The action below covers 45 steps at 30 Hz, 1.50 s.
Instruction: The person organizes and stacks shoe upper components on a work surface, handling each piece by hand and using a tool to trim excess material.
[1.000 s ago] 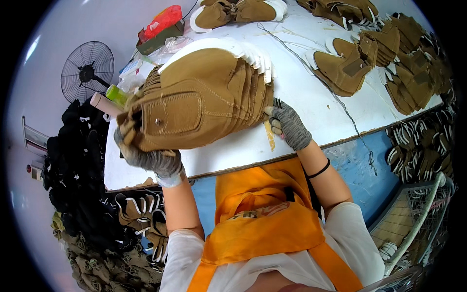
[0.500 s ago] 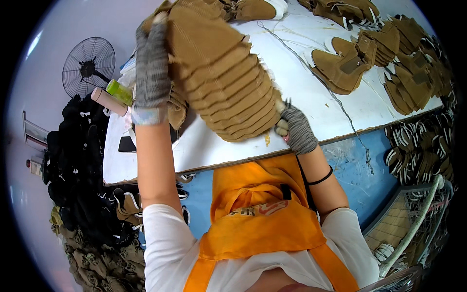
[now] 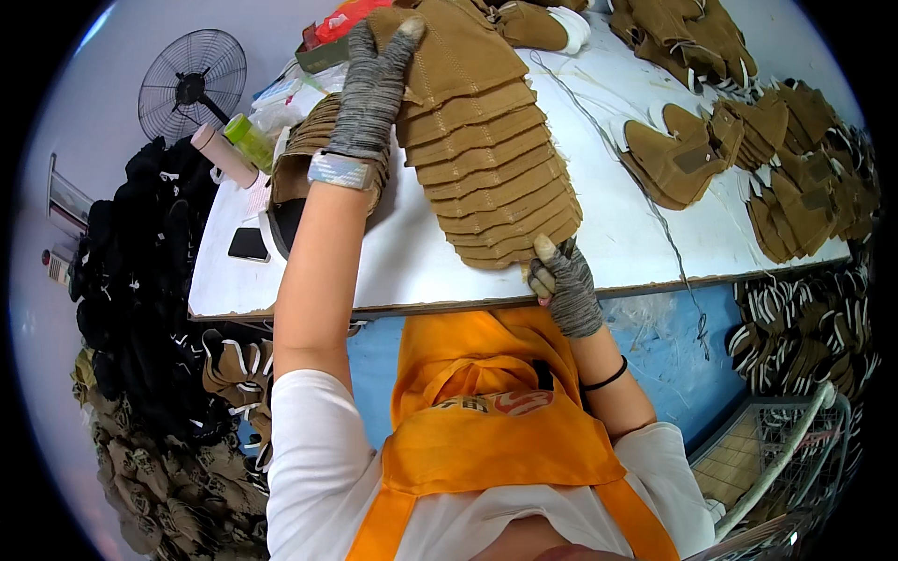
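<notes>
One brown stack (image 3: 496, 168) is gripped low by the right hand (image 3: 567, 292); whether the left hand (image 3: 369, 103) grips, one cannot tell. It partly blocks another stack (image 3: 307, 138), near a phone (image 3: 248, 244).

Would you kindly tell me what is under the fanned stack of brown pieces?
White tabletop shows on both sides of the fanned stack; whatever lies directly beneath is covered.

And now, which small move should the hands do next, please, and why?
Probably the right hand should pinch the lowest layer of the brown stack. Its thumb is at the stack's lower right edge, the layers are fanned like steps with their edges showing, and the left hand holds the upper left side, so it could steady the rest.
</notes>
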Motion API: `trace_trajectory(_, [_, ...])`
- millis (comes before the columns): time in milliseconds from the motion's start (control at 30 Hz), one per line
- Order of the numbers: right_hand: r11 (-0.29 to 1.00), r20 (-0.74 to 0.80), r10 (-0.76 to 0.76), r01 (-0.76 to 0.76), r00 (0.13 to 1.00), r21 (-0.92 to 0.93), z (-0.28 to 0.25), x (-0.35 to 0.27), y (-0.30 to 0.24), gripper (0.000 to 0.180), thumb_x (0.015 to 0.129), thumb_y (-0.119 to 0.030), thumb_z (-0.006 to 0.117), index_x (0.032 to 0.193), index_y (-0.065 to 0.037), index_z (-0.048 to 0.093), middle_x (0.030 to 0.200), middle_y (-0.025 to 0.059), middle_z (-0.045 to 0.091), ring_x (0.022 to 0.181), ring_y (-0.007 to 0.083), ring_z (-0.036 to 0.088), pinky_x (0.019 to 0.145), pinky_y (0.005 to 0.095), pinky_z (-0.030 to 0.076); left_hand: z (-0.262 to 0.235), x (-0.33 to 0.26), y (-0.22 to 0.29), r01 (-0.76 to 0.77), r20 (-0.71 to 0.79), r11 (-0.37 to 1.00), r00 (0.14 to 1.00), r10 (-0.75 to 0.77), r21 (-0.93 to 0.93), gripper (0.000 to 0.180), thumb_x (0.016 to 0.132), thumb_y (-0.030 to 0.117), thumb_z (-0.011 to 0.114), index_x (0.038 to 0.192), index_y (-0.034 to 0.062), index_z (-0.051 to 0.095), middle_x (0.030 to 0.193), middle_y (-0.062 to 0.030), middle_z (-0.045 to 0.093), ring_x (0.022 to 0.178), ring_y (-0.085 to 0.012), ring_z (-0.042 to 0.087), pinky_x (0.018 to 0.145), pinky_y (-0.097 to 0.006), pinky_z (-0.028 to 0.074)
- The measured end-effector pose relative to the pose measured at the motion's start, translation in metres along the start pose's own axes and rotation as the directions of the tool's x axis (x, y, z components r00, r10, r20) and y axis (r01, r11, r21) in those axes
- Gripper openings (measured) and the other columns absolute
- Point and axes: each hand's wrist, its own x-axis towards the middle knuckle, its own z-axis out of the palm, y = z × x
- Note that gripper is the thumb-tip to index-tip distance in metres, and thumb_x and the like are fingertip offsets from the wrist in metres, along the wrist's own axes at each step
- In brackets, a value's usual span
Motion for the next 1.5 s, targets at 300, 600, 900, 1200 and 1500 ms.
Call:
trace_trajectory(300, [0.974, -0.024, -0.2, 0.201, 0.98, 0.108, 0.009, 0.001, 0.007, 0.023, 0.088, -0.025, 0.064, 0.104, -0.012, 0.055, 0.068, -0.0043, 0.05, 0.04, 0.005, 0.032, 0.038, 0.0205, 0.029, -0.027, -0.007, -0.033, -0.173, -0.078, 0.983, 0.981, 0.178, 0.06, 0.07, 0.084, 0.04, 0.066, 0.135, 0.0042, 0.034, 0.124, -0.0124, 0.051, 0.11, -0.021, 0.053, 0.091, -0.032, 0.047])
trace_trajectory(600, [0.686, 0.044, -0.483, 0.408, 0.875, -0.602, 0.038, -0.034, -0.033, 0.059, 0.074, -0.034, 0.076, 0.116, 0.0, 0.053, 0.104, 0.0083, 0.06, 0.092, 0.019, 0.057, 0.085, 0.0323, 0.048, -0.025, -0.004, -0.111, 0.176, 0.084, 0.736, 0.983, -0.16, -0.653, 0.064, 0.087, 0.045, 0.06, 0.134, 0.007, 0.039, 0.126, -0.0095, 0.051, 0.113, -0.0213, 0.052, 0.096, -0.034, 0.045])
trace_trajectory(900, [0.634, 0.214, -0.352, 0.4, 0.911, -0.662, 0.023, 0.0, 0.004, 0.05, 0.078, -0.028, 0.075, 0.116, -0.001, 0.055, 0.103, 0.0095, 0.063, 0.091, 0.0211, 0.06, 0.082, 0.0319, 0.048, -0.05, -0.045, -0.209, 0.415, 0.072, 0.776, 0.897, -0.436, -0.475, 0.068, 0.092, 0.058, 0.039, 0.139, 0.0094, 0.036, 0.134, -0.0115, 0.048, 0.118, -0.0214, 0.049, 0.1, -0.033, 0.04])
trace_trajectory(1200, [0.309, 0.347, -0.47, 0.52, 0.811, -0.796, 0.009, -0.036, -0.036, 0.049, 0.068, -0.034, 0.081, 0.101, -0.003, 0.063, 0.093, 0.0047, 0.06, 0.072, 0.0117, 0.056, 0.065, 0.0246, 0.047, -0.053, -0.054, -0.233, 0.349, 0.044, 0.798, 0.925, -0.378, -0.491, 0.071, 0.093, 0.057, 0.037, 0.14, 0.0044, 0.029, 0.13, -0.0163, 0.047, 0.116, -0.0224, 0.049, 0.099, -0.033, 0.043])
trace_trajectory(1500, [-0.619, 0.732, -0.058, 0.551, 0.679, -0.56, 0.08, -0.005, -0.125, 0.049, 0.066, -0.033, 0.075, 0.112, -0.021, 0.066, 0.091, 0.0039, 0.056, 0.071, 0.0203, 0.058, 0.058, 0.0306, 0.049, -0.06, -0.051, -0.247, 0.296, 0.063, 0.819, 0.95, -0.305, -0.492, 0.072, 0.094, 0.055, 0.038, 0.14, 0.0014, 0.026, 0.13, -0.0182, 0.047, 0.114, -0.0234, 0.052, 0.094, -0.032, 0.047])
